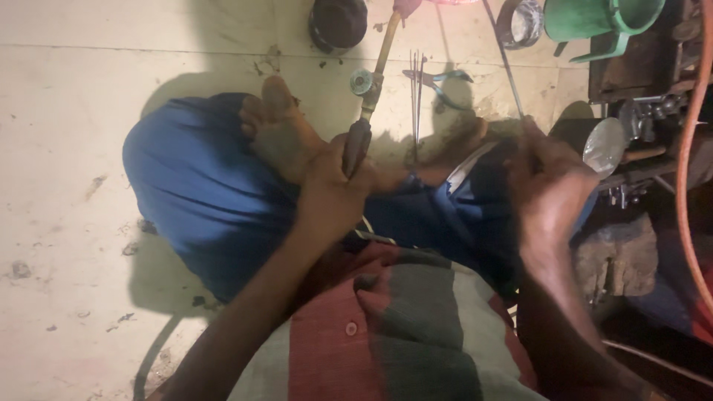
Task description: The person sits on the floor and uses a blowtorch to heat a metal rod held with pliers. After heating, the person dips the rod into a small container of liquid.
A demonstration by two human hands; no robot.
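My left hand (330,186) grips the dark handle of a brass gas torch (369,89), whose tube runs up and away toward the top of the view. My right hand (546,178) pinches the lower end of a thin metal rod (503,56) that slants up to the top edge. I sit cross-legged in blue trousers, and my bare foot (278,130) lies just left of the torch handle. The torch tip is out of sight at the top.
On the pale floor lie a bundle of thin rods (416,89), blue-handled pliers (442,82), a small round spool (361,80) and a dark round lid (338,22). A green plastic mug (598,18), a metal cup (520,22), an orange hose (687,148) and cluttered tools crowd the right.
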